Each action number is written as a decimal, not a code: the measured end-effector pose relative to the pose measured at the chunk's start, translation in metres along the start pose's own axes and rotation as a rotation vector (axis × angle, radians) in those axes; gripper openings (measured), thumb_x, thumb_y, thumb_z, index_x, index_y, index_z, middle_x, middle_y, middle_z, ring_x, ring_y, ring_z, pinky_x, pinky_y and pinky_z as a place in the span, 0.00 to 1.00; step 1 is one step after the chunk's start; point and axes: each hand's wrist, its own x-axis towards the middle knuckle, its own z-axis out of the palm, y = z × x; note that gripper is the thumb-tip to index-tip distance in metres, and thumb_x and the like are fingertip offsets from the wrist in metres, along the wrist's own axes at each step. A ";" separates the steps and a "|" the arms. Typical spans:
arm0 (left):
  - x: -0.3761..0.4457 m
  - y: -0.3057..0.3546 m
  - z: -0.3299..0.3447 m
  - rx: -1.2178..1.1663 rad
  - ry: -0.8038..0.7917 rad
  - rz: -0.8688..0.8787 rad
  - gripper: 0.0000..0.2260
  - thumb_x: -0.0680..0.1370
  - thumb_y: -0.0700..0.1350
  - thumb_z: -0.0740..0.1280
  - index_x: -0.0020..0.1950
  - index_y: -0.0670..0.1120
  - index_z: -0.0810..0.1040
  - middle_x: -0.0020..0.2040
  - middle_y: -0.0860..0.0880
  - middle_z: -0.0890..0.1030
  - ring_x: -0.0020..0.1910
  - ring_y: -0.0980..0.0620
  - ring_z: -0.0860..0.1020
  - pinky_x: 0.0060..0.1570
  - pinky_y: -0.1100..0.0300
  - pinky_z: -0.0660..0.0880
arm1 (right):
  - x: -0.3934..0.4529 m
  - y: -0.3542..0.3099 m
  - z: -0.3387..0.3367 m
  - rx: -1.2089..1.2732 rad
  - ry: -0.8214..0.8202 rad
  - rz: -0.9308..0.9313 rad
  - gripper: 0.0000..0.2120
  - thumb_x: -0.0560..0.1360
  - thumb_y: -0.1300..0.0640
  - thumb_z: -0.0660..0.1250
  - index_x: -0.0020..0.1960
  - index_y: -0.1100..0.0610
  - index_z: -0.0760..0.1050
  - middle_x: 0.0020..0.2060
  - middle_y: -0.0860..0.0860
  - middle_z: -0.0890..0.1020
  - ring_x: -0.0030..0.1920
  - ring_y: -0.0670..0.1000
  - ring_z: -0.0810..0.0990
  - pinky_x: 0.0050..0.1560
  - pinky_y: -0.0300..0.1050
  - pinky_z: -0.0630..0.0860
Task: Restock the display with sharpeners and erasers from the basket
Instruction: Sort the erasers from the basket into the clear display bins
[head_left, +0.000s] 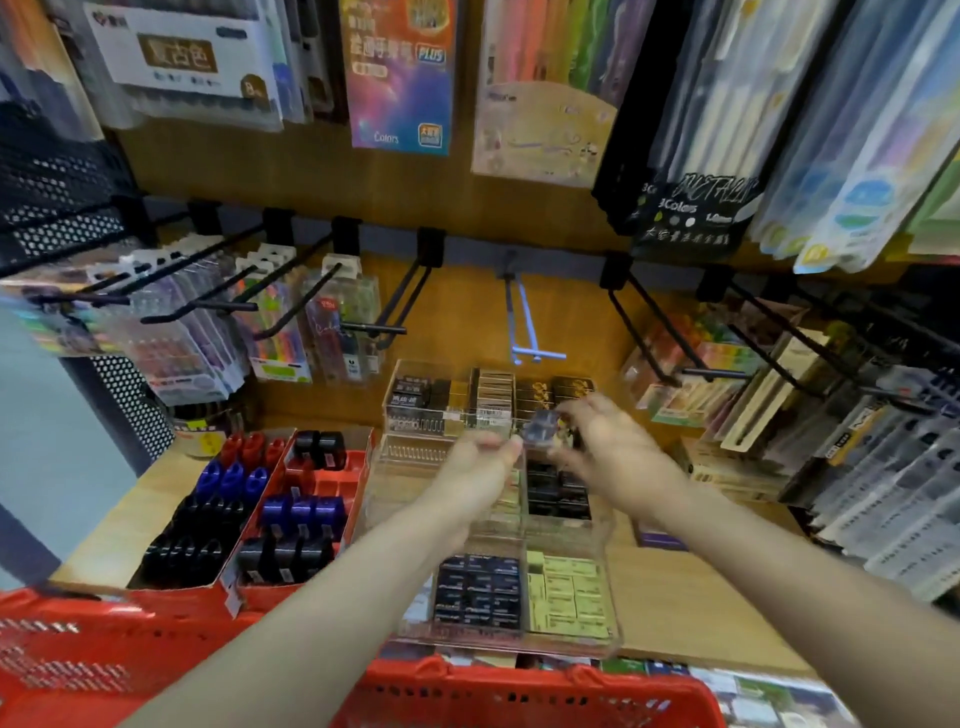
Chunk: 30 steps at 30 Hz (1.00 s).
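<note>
The restock looks partly done, though how much stock is left in the red perforated plastic basket (519, 696) at the bottom edge cannot be told, since its inside is out of view. Both hands are raised together over the clear acrylic tiered display case (571, 644) on the wooden tabletop (701, 597). The right hand (602, 441) pinches a small bluish-grey packaged item (540, 427), blurred, probably an eraser or sharpener, and the left hand (480, 462) meets it with its fingertips; whether that grip is truly closed on it I cannot tell. The item sits above the case's middle tier. In the case, the near tier holds dark-wrapped erasers (478, 597) on the left and pale yellow-green ones (569, 603) on the right, both compartments looking well filled; the far tiers carry more black and tan packs. Beside it, two red cardboard trays (358, 467) hold red, blue and black sharpeners (301, 512), with gaps in the right tray's upper rows left to fill.
</note>
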 end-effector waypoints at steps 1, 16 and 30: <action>0.009 0.002 -0.005 0.156 0.061 0.090 0.12 0.82 0.47 0.64 0.65 0.48 0.72 0.62 0.50 0.76 0.58 0.52 0.76 0.60 0.57 0.74 | 0.018 0.007 -0.003 -0.018 -0.017 0.072 0.23 0.79 0.49 0.66 0.71 0.55 0.67 0.66 0.54 0.70 0.64 0.56 0.73 0.65 0.50 0.72; 0.087 -0.017 -0.043 1.328 -0.069 0.519 0.35 0.81 0.50 0.64 0.81 0.49 0.48 0.82 0.51 0.46 0.80 0.52 0.44 0.78 0.50 0.41 | 0.116 0.010 0.017 0.042 -0.073 0.242 0.31 0.75 0.54 0.72 0.75 0.56 0.65 0.67 0.57 0.74 0.61 0.56 0.76 0.50 0.40 0.68; 0.088 -0.007 -0.037 1.364 -0.124 0.384 0.36 0.80 0.47 0.65 0.82 0.49 0.47 0.82 0.51 0.45 0.80 0.52 0.45 0.78 0.50 0.42 | 0.074 0.014 0.058 -0.208 -0.136 0.044 0.36 0.79 0.33 0.38 0.78 0.52 0.57 0.79 0.47 0.55 0.79 0.47 0.50 0.75 0.65 0.38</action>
